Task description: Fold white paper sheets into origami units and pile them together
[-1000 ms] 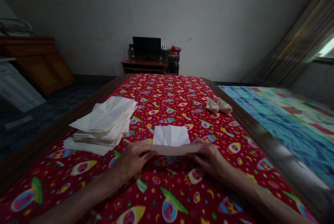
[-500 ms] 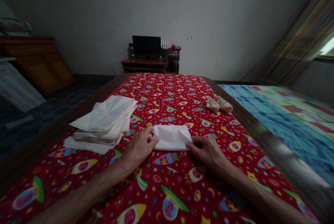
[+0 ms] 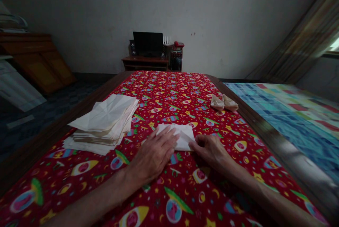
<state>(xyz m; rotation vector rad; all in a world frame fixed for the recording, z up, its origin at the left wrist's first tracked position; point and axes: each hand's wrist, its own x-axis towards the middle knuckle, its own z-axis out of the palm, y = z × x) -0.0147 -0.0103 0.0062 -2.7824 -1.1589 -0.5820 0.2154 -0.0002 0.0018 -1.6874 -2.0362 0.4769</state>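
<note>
A white folded sheet of paper lies on the red patterned tablecloth in front of me. My left hand rests flat over its left part, fingers stretched out and covering that side. At the lower right corner, my right hand pinches the paper's edge between thumb and curled fingers. A stack of creased paper sheets sits to the left of my left hand.
Two folded paper pieces stand near the table's right edge. The tablecloth runs to the far end, with dark wood borders along both sides. Beyond are a monitor and a red telephone. A bed is at the right.
The near flap of the paper has been turned over away from me and laid down. My left hand has moved from the left edge onto the paper's top; my right hand stays at the right.
</note>
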